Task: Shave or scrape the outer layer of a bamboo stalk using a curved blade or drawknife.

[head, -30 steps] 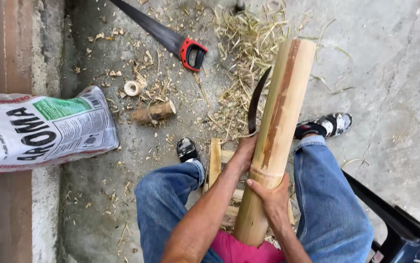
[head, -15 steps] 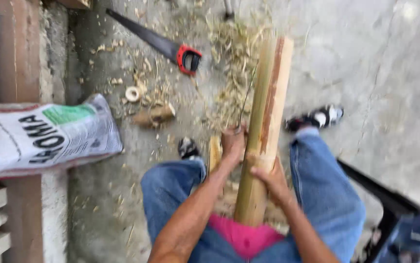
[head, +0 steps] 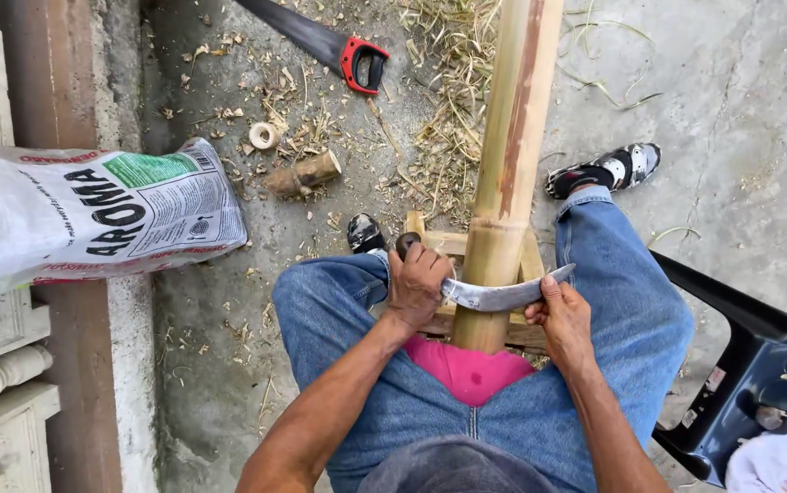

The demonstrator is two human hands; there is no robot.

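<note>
Soft, even daylight, sharp throughout.
Shadows are faint and short on the concrete floor [head: 758,119]; no glare or blur, slight wide-angle stretch at the edges.

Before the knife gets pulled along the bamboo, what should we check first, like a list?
1. Both hands on the curved blade: ok. The left hand grips the handle end, the right hand the tip end.
2. Blade lying across the bamboo pole: ok, just below a joint.
3. Fingers away from the cutting edge: cannot tell, the edge side is not visible.
4. Pole steadied: ok, it stands between the knees on a wooden frame.
5. Legs out of the blade's path: not ok, the thighs sit close on both sides.
6. The saw out of the way: ok, it lies on the floor beyond the feet.
</note>
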